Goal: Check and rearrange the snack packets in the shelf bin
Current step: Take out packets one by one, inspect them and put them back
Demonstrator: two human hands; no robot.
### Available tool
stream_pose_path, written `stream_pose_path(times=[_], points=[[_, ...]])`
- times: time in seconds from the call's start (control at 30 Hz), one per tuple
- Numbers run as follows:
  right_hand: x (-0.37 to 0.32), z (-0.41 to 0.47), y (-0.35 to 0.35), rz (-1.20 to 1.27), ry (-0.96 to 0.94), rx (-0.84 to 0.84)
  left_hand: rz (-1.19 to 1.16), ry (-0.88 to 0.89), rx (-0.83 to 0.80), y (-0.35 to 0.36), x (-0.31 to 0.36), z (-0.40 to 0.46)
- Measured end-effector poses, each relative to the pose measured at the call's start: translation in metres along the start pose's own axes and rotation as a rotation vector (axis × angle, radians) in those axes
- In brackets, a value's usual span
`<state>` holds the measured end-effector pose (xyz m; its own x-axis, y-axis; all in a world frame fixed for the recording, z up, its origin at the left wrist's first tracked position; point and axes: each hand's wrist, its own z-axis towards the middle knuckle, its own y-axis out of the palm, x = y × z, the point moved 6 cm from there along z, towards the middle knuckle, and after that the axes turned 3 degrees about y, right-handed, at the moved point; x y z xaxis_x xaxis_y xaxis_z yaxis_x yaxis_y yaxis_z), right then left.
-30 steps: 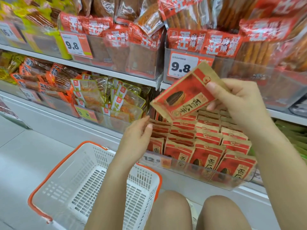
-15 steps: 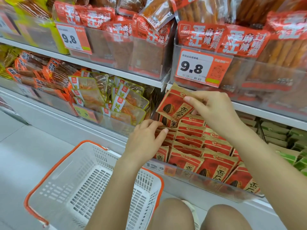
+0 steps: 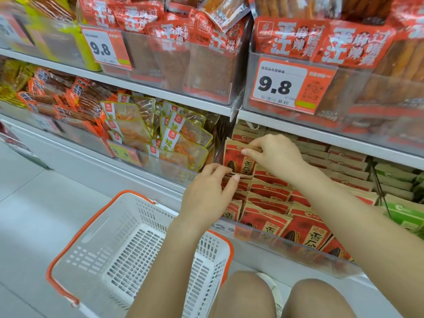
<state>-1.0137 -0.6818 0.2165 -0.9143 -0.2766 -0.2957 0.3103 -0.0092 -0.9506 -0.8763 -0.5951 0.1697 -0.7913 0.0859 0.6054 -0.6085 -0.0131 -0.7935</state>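
Observation:
A clear shelf bin (image 3: 296, 253) on the lower shelf holds several rows of red and tan sunflower-seed packets (image 3: 273, 196). My right hand (image 3: 273, 154) pinches the top edge of one such packet (image 3: 236, 160), which stands upright at the back left of the bin. My left hand (image 3: 206, 193) is just below it, its curled fingertips on the tops of the packets in the left column, pulling them toward me. The lower part of the held packet is hidden behind the row in front.
A white shopping basket with orange rim (image 3: 137, 253) sits on the floor at lower left, under my left arm. Bins of other snacks (image 3: 165, 138) sit to the left, green packets (image 3: 403, 212) to the right. The upper shelf carries 9.8 price tags (image 3: 291, 84). My knees show at the bottom.
My right hand has brought the packet down from in front of the upper shelf into the back left of the bin. My left hand stayed on the left column's packets.

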Motion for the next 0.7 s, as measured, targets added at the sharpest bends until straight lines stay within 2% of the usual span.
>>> stream_pose_path(times=[0.1, 0.23, 0.3, 0.4, 0.57, 0.7], points=[[0.007, 0.005, 0.007, 0.085, 0.04, -0.028, -0.007, -0.002, -0.003, 0.0, 0.0, 0.0], [0.013, 0.001, -0.004, 0.211, 0.049, 0.106, -0.011, 0.004, 0.003, 0.001, 0.0, 0.001], [0.018, 0.001, -0.005, 0.169, 0.068, 0.124, -0.013, 0.004, 0.009, 0.001, 0.0, 0.001], [0.024, 0.007, 0.002, 0.11, 0.147, 0.06, -0.017, -0.002, 0.011, 0.001, 0.0, 0.001], [0.033, 0.021, 0.009, 0.236, 0.258, 0.047, -0.013, 0.007, 0.013, 0.0, 0.002, 0.0], [0.036, 0.029, 0.011, 0.131, 0.333, 0.041, -0.028, 0.005, 0.008, 0.001, 0.002, -0.001]])
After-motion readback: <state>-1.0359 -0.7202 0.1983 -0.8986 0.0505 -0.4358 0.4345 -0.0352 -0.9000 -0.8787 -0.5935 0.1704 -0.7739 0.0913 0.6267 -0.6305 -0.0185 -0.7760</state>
